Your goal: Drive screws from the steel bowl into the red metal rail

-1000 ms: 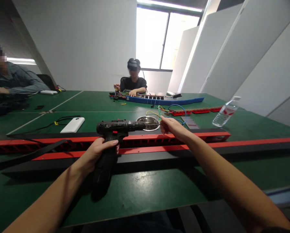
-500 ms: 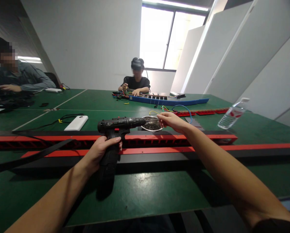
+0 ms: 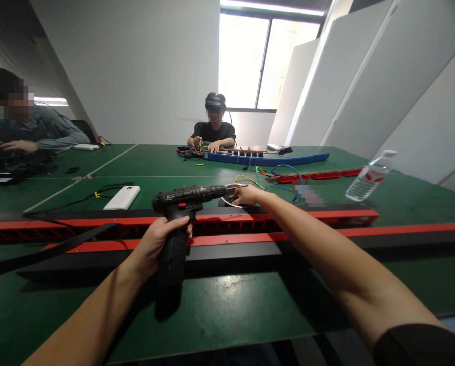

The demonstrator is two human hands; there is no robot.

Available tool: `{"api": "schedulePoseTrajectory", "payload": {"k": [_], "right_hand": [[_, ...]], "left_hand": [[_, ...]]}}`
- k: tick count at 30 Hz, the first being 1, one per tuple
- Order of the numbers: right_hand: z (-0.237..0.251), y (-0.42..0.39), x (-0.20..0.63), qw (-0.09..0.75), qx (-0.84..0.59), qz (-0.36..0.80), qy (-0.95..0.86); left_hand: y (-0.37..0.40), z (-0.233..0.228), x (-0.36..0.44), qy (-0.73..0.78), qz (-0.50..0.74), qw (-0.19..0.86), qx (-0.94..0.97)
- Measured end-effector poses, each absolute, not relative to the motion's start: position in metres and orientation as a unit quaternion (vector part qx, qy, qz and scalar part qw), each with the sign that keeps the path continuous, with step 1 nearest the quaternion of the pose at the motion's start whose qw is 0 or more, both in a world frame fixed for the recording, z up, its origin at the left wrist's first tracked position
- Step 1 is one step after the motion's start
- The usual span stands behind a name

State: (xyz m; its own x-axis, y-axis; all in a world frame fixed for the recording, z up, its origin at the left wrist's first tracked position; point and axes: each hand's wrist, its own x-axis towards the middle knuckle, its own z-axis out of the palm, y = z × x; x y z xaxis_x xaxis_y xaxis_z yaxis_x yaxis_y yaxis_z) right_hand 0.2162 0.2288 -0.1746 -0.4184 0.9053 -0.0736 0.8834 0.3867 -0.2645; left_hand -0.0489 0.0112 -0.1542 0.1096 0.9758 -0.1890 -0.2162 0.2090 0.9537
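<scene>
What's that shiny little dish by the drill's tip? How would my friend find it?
Start at the long red and black rail crossing the green table. Just behind its middle, at the tip of the black drill in the left hand, sits a small metal bowl, with the right hand at it. It is the only shiny round thing there.

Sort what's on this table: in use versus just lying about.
In use: black cordless drill in left hand; round metal bowl under right hand; long red-and-black rail.
Lying about: white power bank; clear plastic water bottle; coloured wires.
</scene>
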Motion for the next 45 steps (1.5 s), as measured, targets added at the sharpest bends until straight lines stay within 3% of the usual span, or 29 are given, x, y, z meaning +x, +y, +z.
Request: {"api": "schedulePoseTrajectory", "payload": {"k": [9,20,29,37,45], "right_hand": [[-0.172,0.221,0.216,0.024,-0.537,0.109,-0.836],[-0.164,0.212,0.229,0.17,-0.57,0.125,-0.794],[-0.161,0.153,0.248,0.44,-0.461,0.396,-0.661],[-0.174,0.112,0.253,0.512,-0.416,0.526,-0.537],[-0.18,0.108,0.254,0.543,-0.402,0.545,-0.497]], "left_hand": [[0.013,-0.153,-0.046,0.468,0.494,0.609,0.408],[0.014,-0.158,-0.05,0.463,0.493,0.607,0.418],[0.011,-0.152,-0.047,0.47,0.479,0.608,0.424],[0.01,-0.153,-0.048,0.477,0.465,0.607,0.433],[0.006,-0.149,-0.046,0.496,0.456,0.591,0.443]]}}
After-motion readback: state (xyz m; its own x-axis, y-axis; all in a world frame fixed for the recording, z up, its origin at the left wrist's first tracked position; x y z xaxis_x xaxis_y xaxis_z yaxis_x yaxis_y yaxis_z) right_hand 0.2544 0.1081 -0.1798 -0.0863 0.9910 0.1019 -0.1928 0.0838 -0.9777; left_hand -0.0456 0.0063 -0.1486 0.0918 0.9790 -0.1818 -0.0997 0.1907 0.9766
